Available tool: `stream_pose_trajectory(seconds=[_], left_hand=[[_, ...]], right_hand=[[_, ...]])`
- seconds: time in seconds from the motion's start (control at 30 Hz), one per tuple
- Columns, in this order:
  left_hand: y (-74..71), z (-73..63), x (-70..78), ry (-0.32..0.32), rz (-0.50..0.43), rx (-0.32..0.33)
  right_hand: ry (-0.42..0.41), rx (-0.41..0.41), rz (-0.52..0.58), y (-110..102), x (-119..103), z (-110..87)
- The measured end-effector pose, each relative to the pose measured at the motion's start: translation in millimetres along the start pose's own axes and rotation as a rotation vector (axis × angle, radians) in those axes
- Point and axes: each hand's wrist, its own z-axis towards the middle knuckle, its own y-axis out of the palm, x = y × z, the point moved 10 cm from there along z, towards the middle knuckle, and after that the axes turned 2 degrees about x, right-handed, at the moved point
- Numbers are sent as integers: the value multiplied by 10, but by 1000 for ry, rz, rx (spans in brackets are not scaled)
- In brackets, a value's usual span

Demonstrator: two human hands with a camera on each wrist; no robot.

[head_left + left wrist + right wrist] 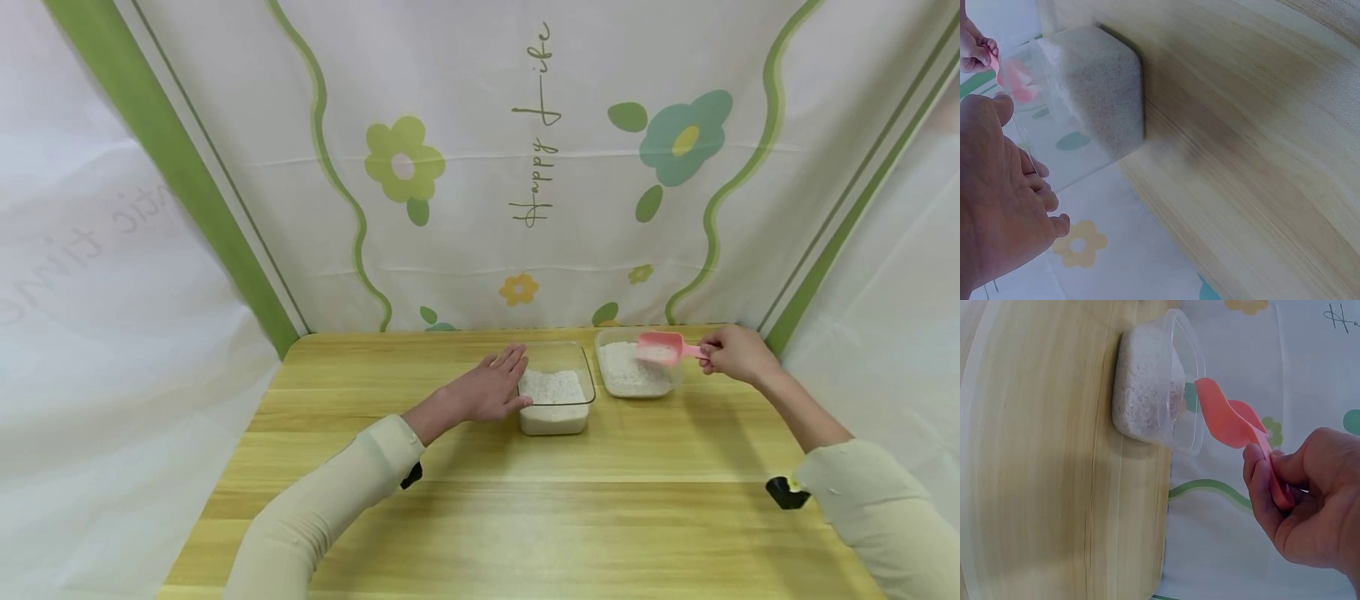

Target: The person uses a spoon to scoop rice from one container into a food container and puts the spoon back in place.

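My left hand (491, 389) rests on the left rim of a clear square container (555, 419), its fingers fairly straight along the edge. Pale, fine grains (1104, 87) fill the lower part of that container. My right hand (738, 354) grips the handle of a pink scoop (1229, 419). The scoop's bowl is raised over a smaller clear plastic tub (1182, 381), overlapping its right side in the head view, with some whitish grains showing in the bowl. Whitish grains (633, 369) lie in the tub too, heaped unevenly.
Both containers stand side by side near the back edge of a wooden table (525, 525). Right behind it hangs a white curtain (465, 242) printed with flowers and lettering; more white cloth hangs at both sides. Black wrist-worn devices (787, 493) show under the sleeves.
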Motion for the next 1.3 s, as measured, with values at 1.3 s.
stream_pose_trajectory(seconds=[1.3], left_hand=[[11,-1,-5,-10,-20,-6]], right_hand=[[-234,273,-424,-159,-667,-243]])
